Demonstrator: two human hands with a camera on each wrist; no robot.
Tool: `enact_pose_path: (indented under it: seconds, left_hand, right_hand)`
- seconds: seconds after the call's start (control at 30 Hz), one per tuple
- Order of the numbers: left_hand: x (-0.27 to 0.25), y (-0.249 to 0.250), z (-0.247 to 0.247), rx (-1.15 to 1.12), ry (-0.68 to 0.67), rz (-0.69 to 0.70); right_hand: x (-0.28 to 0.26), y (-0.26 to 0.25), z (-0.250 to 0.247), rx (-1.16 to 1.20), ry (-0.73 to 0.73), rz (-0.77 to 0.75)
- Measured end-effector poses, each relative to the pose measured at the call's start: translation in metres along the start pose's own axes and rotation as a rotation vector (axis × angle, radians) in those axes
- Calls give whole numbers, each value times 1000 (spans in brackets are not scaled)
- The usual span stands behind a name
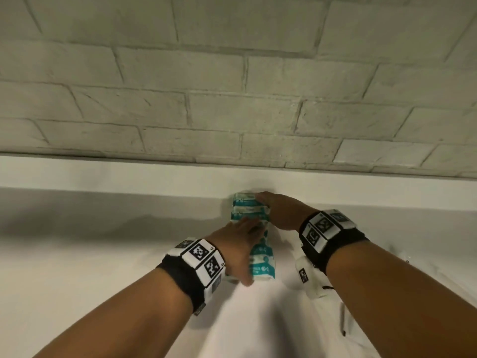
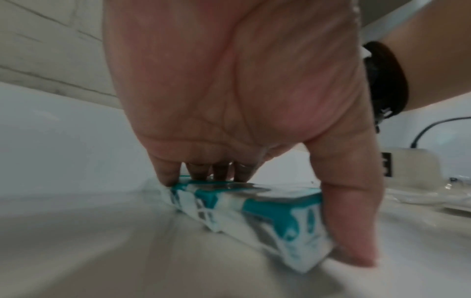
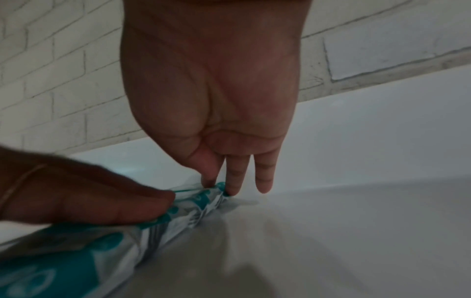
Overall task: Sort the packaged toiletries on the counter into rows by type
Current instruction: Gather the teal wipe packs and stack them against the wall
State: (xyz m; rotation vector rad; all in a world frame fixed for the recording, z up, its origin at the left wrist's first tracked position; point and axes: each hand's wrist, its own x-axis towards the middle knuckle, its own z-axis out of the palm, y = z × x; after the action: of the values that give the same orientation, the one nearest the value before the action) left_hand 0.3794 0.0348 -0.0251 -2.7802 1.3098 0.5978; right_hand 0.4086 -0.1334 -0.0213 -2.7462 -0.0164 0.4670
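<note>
A row of teal-and-white packets [image 1: 260,257] lies on the white counter [image 1: 103,267], running from near me toward the back ledge. My left hand [image 1: 240,244] lies across the near half, with straight fingers pressing on top [image 2: 267,209] and the thumb [image 2: 351,231] against the near end. My right hand [image 1: 278,210] sits at the far end by the ledge. Its straight fingertips [image 3: 231,187] touch the last packet's end [image 3: 203,199]. The left hand's fingers [image 3: 89,197] also show in the right wrist view, resting on the packets [image 3: 63,262]. Neither hand lifts anything.
A white raised ledge [image 1: 129,174] and a pale brick wall [image 1: 232,86] close off the back. To the right, clear-wrapped thin items [image 1: 343,319] lie on the counter, seen blurred [image 2: 433,197] in the left wrist view. Bare counter stretches to the left.
</note>
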Motion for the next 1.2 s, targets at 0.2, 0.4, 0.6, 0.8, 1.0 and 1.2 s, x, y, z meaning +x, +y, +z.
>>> enact_pose_path:
  seconds: [0.2, 0.4, 0.6, 0.8, 1.0, 1.2]
  left_hand:
    - [0, -14, -10, -633, 115, -215]
    - [10, -19, -23, -1622, 454, -499]
    - [23, -19, -13, -1836, 473, -482]
    - [28, -22, -5, -1899, 390, -458]
    - [18, -21, -7, -1902, 461, -467]
    - [0, -18, 10, -1860, 505, -424]
  right_hand:
    - [-16, 24, -6, 459, 226, 141]
    - [-30, 15, 4, 1389, 258, 359]
    - [-32, -8, 18, 1499, 125, 242]
    - [-34, -19, 21, 1504, 132, 248]
    - [-47, -16, 20, 1416, 183, 224]
    - [-66, 0, 42, 852, -265, -34]
